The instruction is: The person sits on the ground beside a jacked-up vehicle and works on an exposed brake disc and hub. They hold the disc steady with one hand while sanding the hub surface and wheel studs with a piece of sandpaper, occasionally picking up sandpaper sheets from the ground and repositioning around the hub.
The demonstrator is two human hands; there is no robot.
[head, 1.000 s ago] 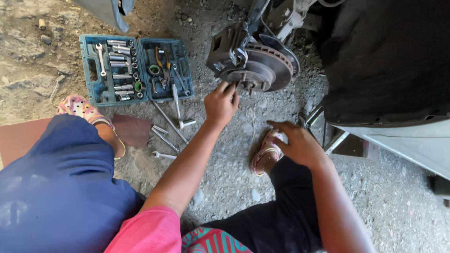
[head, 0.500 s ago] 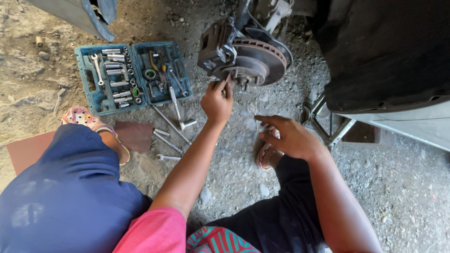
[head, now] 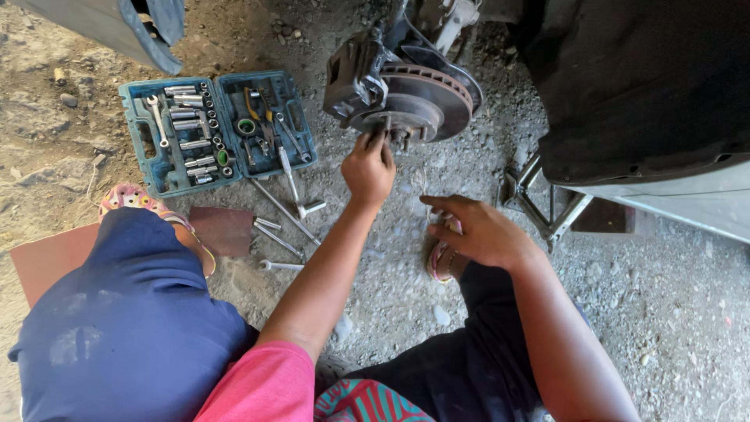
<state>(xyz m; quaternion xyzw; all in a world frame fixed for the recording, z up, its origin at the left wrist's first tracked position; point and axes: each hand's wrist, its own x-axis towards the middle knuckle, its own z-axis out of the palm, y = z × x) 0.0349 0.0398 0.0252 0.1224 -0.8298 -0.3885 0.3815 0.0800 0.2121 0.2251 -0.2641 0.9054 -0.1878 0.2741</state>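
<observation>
The left hand (head: 369, 166), at centre frame, reached up to the brake disc (head: 418, 98) at upper centre, fingertips pinched at a hub stud; what they held could not be told. The right hand (head: 478, 230) rested open, holding nothing, right of centre above the sandalled foot (head: 439, 258). An open socket case (head: 219, 129) lay upper left.

- Daylight, bright and even over the gravel ground (head: 664, 328); the dirt at the upper left looks slightly washed out.
- The car body (head: 641, 86) at the upper right sits in deep shade, nearly black, with little detail.
- Soft, short shadows lie under the brake disc (head: 426, 98) and beside the open tool case (head: 219, 129).
- Small glints show on the sockets in the case.
- Focus is sharp in the middle; wide-angle stretch bends the lower corners.
</observation>
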